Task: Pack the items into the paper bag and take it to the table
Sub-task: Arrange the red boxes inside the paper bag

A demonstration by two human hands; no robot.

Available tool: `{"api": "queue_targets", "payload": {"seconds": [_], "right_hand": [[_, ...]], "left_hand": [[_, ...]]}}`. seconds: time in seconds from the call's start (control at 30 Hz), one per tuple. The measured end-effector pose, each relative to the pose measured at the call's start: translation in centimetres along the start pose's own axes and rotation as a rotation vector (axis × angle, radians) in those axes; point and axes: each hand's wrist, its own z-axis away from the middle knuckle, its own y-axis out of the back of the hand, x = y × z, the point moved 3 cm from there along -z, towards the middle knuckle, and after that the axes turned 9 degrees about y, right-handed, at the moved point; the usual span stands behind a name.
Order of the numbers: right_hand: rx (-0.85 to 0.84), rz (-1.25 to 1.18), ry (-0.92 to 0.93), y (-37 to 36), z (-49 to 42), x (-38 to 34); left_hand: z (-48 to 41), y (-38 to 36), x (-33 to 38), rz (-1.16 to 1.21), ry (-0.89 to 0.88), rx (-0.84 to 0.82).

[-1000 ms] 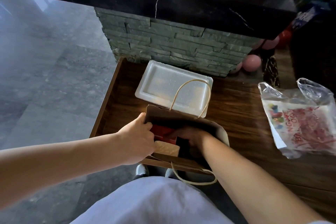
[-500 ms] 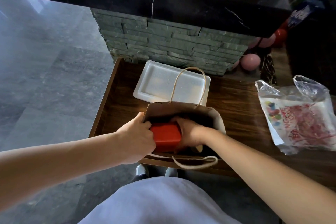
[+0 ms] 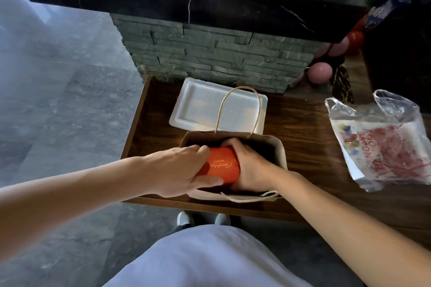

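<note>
Red box (image 3: 220,166) — stiff-looking, probably light — sat in the paper bag's (image 3: 278,154) mouth, left hand (image 3: 180,171) and right hand (image 3: 249,168) fingers clasped on its opposite ends, the sensible hold.

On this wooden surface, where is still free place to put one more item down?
Bare wood lies between the paper bag and the plastic bag, and a narrower strip between the wooden surface's left edge and the white foam tray. It is crowded at the bag's mouth, where the left hand and right hand hold the red box.
</note>
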Motion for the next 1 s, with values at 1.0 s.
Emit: {"api": "queue_targets", "payload": {"seconds": [1.0], "right_hand": [[-0.509,0.257,-0.203,1.3,-1.3,-1.0]], "left_hand": [[4.7,-0.7,-4.6,0.637,0.174,0.686]]}}
